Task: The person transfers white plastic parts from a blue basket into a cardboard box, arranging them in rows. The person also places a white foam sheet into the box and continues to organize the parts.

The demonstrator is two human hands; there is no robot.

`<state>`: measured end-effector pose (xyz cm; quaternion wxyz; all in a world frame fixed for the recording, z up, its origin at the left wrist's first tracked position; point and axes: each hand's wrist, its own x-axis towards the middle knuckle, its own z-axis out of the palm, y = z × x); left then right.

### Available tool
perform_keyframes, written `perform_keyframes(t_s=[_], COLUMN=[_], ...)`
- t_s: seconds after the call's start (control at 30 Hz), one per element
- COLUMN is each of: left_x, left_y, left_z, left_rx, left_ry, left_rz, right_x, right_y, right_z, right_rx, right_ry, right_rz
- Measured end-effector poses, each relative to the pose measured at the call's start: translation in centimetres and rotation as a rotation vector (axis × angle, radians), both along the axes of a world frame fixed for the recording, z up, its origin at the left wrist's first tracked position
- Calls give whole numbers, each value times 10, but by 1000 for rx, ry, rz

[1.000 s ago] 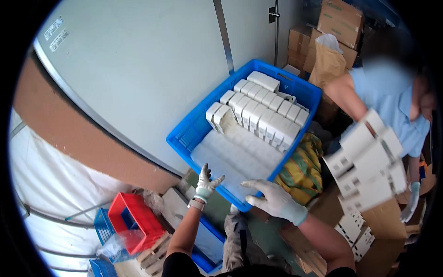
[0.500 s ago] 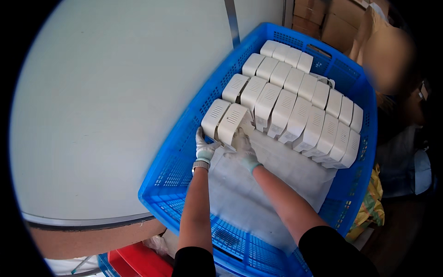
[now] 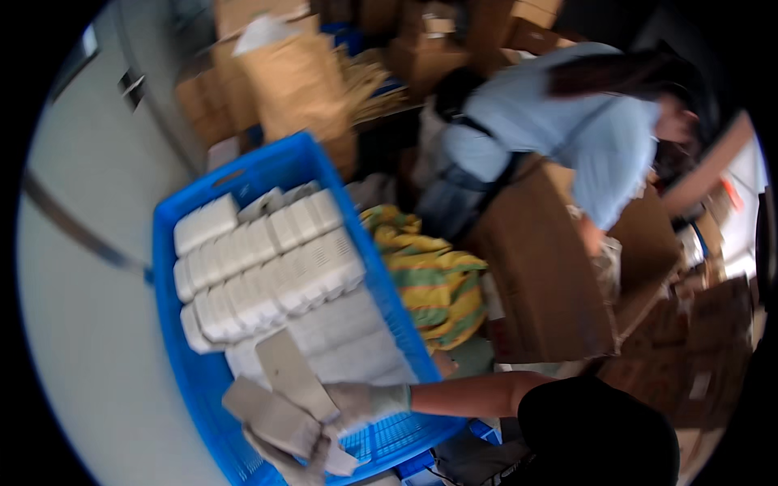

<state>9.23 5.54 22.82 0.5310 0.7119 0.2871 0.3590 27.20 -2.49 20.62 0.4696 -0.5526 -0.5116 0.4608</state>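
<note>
Two pale, boxy plastic covers are tilted apart over the near end of the blue basket, blurred by motion. My gloved right hand closes on the lower end of the upper cover. Below it, my gloved left hand wraps round the near side of the other cover; its forearm is out of view. Farther inside the basket, several white covers stand packed in rows on a pale sheet.
A pale wall-like panel borders the basket's left. On the right are a yellow-green striped sack, a large open carton and a co-worker in light blue bending into it. Paper sacks and cartons stand behind.
My view has swung right, bringing the co-worker and carton into sight. The two covers beside my hands have come away from the rows and now tilt in my hands at the basket's near end.
</note>
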Motion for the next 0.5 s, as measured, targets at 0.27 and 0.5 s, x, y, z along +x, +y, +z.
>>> perform_keyframes(t_s=[0.27,0.5], left_x=[157,268], left_y=[-289,-518], left_z=[169,164], left_rx=[676,719], left_ry=[-390,-409], left_rz=[-361,-775], right_x=[102,209], right_y=[-347,-649], right_z=[265,273], right_rx=[13,23], right_ry=[-42,-90], right_rz=[-307,-334])
